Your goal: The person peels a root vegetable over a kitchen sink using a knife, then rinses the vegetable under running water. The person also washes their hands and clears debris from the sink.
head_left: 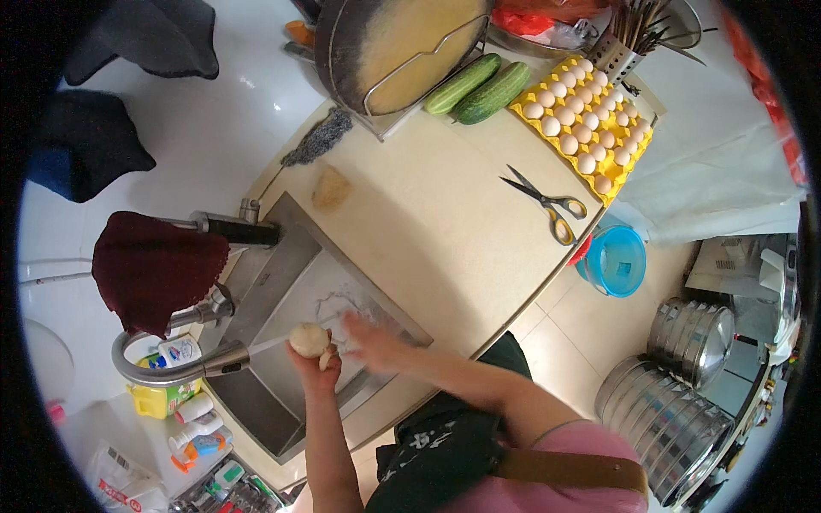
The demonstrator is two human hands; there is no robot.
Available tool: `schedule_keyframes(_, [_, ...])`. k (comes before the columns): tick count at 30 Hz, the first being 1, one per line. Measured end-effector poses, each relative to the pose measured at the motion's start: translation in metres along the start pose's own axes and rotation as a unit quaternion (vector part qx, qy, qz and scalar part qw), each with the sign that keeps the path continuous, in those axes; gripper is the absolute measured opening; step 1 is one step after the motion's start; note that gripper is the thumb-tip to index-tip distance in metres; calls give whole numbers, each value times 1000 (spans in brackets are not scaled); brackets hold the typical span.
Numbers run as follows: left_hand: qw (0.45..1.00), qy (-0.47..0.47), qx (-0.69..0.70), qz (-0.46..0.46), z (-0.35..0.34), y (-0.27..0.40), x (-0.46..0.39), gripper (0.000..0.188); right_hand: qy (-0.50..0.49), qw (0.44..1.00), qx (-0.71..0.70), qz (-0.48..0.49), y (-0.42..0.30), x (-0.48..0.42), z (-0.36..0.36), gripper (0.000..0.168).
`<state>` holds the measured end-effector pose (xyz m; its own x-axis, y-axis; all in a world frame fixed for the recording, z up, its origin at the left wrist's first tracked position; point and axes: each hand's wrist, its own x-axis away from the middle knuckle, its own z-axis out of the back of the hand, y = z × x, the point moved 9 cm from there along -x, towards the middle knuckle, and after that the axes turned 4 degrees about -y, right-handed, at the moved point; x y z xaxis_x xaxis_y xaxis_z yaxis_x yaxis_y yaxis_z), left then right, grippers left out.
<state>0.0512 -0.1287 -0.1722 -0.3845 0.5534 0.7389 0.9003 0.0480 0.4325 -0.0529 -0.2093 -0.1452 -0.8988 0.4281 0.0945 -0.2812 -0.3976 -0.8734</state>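
Observation:
Under the steel faucet [224,364] in the sink, my left hand [315,367] grips a pale round object [309,340], perhaps a peeled vegetable or dough; its kind is unclear. A pale stream runs from the spout towards this object. My right hand [369,341], blurred, is just to the right over the steel sink [282,282], fingers apart, with nothing seen in it. White foam or splashing water shows in the basin behind it.
On the counter [410,211] lie scissors [545,200], two cucumbers [490,93], a yellow egg tray [603,195] with several eggs, and a dark scouring pad [319,136]. A large wok [340,64] stands at the back. Bottles [199,429] stand left of the sink; a blue bucket [616,260] is on the floor.

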Motion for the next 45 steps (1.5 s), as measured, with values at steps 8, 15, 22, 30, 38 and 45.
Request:
schedule_keyframes(8, [999, -36, 24, -1, 19, 29, -6, 56, 329, 890, 306, -80, 75, 76, 212, 16])
schedule_keyframes(15, [999, -29, 25, -14, -5, 35, -18, 52, 303, 819, 339, -351, 153, 180, 357, 31])
schedule_keyframes(22, [999, -30, 19, 1, -3, 41, -15, 56, 330, 828, 300, -339, 162, 189, 339, 32])
schedule_keyframes(30, [999, 20, 27, -40, 9, 35, 5, 51, 442, 768, 365, -286, 164, 209, 386, 17])
schedule_keyframes(38, [999, -20, 30, -13, 17, 25, 1, 50, 388, 844, 321, -185, 138, 147, 304, 54])
schedule_keyframes(45, [999, -2, -3, -53, 0, 26, 10, 47, 335, 798, 466, -186, 178, 50, 365, 70])
